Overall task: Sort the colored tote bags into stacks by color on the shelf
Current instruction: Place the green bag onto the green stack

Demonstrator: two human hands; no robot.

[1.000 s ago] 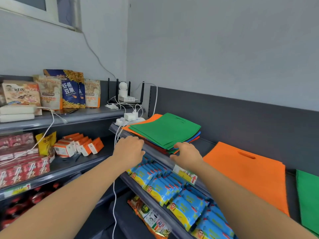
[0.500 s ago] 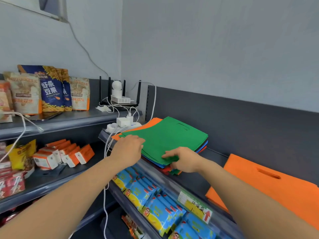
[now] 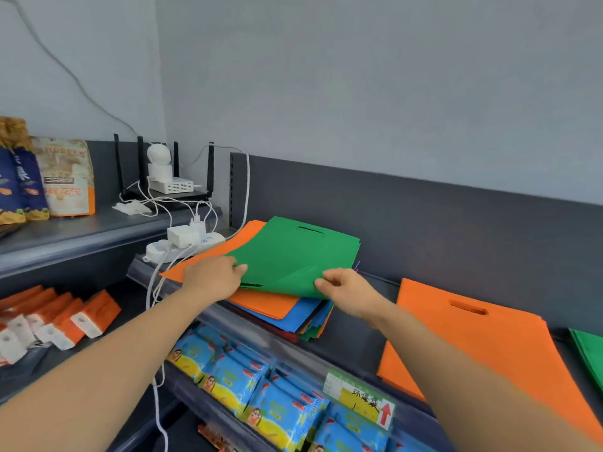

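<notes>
Grey shelf (image 3: 352,340) along the wall carries the mixed pile (image 3: 293,316) of tote bags, its top green bag (image 3: 293,252) partly raised. The right hand (image 3: 349,291) pinches that bag's near edge. The left hand (image 3: 212,277) lies on the pile, fingers fairly straight, at the bag's left edge. Step in hand: peeling off the green one. Next, it likely needs carrying right, past the orange stack (image 3: 473,337), onto the green stack (image 3: 587,353).

A small shop. Grey shelves (image 3: 81,236) hold rows of snack packets (image 3: 248,386). A price label (image 3: 359,398) sits on the shelf edge.
</notes>
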